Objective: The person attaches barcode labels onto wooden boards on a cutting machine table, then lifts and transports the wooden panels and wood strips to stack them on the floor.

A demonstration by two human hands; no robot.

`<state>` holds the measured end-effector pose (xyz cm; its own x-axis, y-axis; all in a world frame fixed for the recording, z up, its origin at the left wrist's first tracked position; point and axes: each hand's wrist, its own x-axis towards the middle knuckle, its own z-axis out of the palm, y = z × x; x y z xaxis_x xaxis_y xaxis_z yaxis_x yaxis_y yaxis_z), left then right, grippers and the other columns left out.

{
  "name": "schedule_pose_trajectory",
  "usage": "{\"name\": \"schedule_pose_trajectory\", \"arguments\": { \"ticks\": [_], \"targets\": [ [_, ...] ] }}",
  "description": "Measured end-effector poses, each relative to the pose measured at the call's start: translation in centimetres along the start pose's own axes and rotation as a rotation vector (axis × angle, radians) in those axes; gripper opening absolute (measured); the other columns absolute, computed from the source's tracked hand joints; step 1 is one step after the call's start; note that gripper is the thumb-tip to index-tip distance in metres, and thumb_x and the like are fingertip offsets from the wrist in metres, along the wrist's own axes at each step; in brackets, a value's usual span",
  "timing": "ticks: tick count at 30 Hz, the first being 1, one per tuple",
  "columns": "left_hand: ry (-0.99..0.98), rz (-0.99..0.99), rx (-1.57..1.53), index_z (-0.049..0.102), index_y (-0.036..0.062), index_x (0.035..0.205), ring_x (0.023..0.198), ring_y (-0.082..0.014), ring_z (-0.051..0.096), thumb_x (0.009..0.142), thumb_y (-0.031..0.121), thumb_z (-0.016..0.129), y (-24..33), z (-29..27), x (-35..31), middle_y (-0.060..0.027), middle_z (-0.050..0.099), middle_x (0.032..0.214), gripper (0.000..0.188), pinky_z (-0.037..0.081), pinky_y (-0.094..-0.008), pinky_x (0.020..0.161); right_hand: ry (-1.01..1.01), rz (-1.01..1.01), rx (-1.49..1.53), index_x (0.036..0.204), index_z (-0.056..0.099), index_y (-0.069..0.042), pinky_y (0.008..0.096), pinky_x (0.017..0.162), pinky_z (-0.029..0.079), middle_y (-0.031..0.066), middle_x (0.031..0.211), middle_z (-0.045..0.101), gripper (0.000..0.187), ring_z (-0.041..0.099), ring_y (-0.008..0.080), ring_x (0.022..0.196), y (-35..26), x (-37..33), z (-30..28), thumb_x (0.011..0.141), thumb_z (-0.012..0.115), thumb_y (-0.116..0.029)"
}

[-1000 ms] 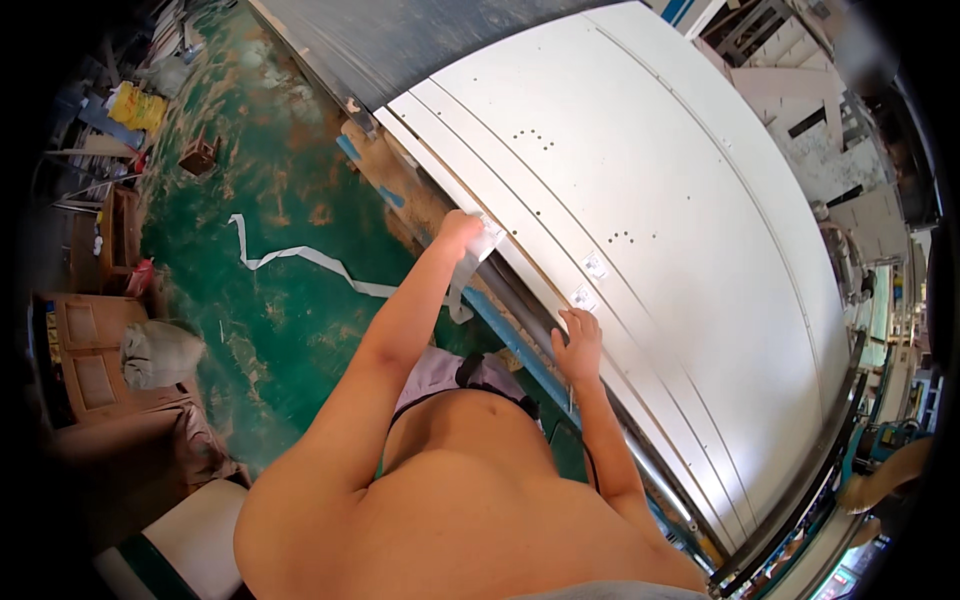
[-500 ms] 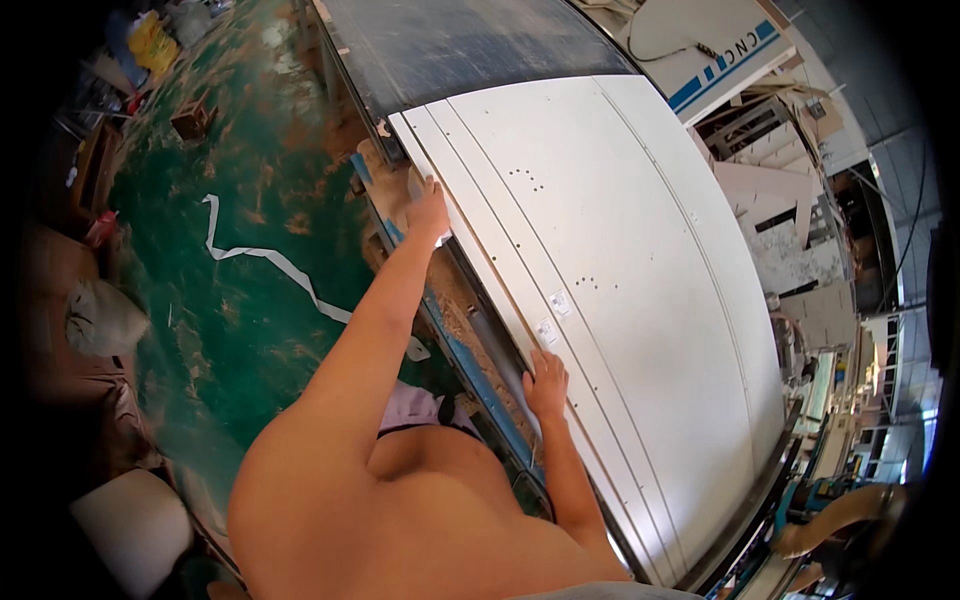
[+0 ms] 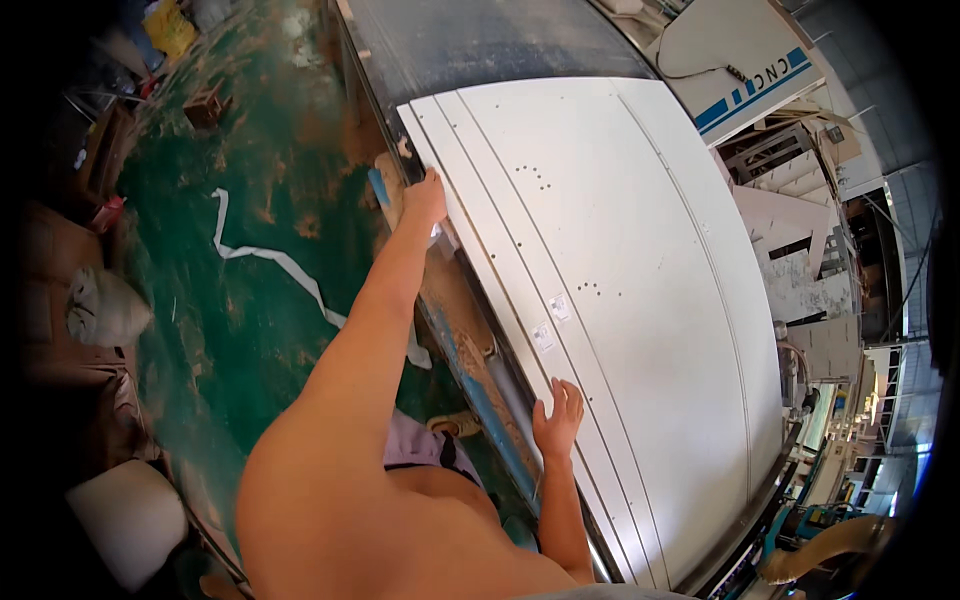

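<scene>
A large white panel (image 3: 640, 250) with long grooves, small drilled holes and two paper labels (image 3: 551, 322) lies flat on a machine bed. My left hand (image 3: 427, 198) reaches far along its left edge, near the far corner. Its fingers are bent around that edge, and the side below the edge is hidden. Something small and white shows just under the wrist; its kind is unclear. Closer in, my right hand (image 3: 560, 422) rests at the same edge below the labels. Its fingers lie loosely on the panel's surface, thumb apart, holding nothing.
Beyond the panel stretches the dark, dusty machine bed (image 3: 480, 45). A blue rail (image 3: 490, 405) with sawdust runs along its left side. On the green floor lie a white strip (image 3: 270, 253) and a brown block (image 3: 207, 105). Offcut boards (image 3: 790, 220) are piled at right.
My right hand has slid nearer along the edge, away from the labels, with its fingers more spread. My left hand has shifted slightly farther, toward the far corner. The view has turned a little.
</scene>
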<state>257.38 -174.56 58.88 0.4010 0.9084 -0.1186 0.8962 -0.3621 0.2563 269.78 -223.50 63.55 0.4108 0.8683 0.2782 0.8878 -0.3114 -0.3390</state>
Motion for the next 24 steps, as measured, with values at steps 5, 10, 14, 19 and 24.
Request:
{"name": "schedule_pose_trajectory", "arguments": {
  "ticks": [5,10,14,19,24],
  "targets": [
    [-0.067,0.181,0.165,0.045,-0.0013,0.139,0.105,-0.0325,0.065,0.083,0.013,0.057,3.3,-0.3,-2.3,-0.011,0.036,0.153,0.058,0.055,-0.0425,0.08,-0.008,0.1,-0.021,0.129,0.053,-0.008,0.0509,0.097,0.04,0.0151,0.125,0.052,0.052,0.049,0.0366,0.12,0.4,-2.0,-1.9,0.079,0.067,-0.012],
    [0.054,0.006,-0.308,0.058,0.0053,0.124,0.108,-0.0379,0.06,0.08,0.017,0.059,5.0,-2.8,-8.4,-0.0179,0.061,0.12,0.045,0.05,-0.048,0.089,-0.007,0.137,0.02,0.126,0.057,-0.004,0.0495,0.097,0.042,0.0174,0.119,0.058,0.047,0.053,0.0383,0.112,-0.4,-2.4,-3.2,0.081,0.066,-0.013],
    [0.005,-0.265,-1.031,0.061,0.0048,0.114,0.087,-0.0285,0.065,0.078,0.008,0.066,-0.2,6.3,-18.5,-0.0164,0.065,0.097,0.036,0.054,-0.0387,0.075,-0.379,0.355,0.493,0.137,0.049,-0.005,0.0455,0.093,0.047,0.0174,0.109,0.066,0.055,0.061,0.0316,0.105,-2.3,-2.3,-0.8,0.089,0.065,-0.026],
    [-0.42,-0.407,-1.879,0.06,-0.0012,0.112,0.091,-0.0191,0.061,0.079,-0.003,0.065,3.7,5.6,-31.0,-0.0085,0.062,0.097,0.033,0.051,-0.0312,0.082,-0.654,0.61,1.58,0.152,0.031,-0.015,0.0389,0.103,0.04,0.0089,0.13,0.059,0.07,0.054,0.0213,0.119,-6.8,1.4,0.9,0.095,0.057,-0.047],
    [-0.378,-0.231,-1.884,0.054,-0.0021,0.118,0.098,-0.0231,0.063,0.081,0.001,0.062,6.2,1.7,-34.2,-0.0108,0.063,0.105,0.038,0.053,-0.0362,0.083,-0.349,0.735,1.894,0.144,0.043,-0.009,0.0391,0.102,0.041,0.0084,0.133,0.054,0.062,0.053,0.0233,0.118,-7.8,6.6,1.3,0.1,0.04,-0.052]
  ]
}}
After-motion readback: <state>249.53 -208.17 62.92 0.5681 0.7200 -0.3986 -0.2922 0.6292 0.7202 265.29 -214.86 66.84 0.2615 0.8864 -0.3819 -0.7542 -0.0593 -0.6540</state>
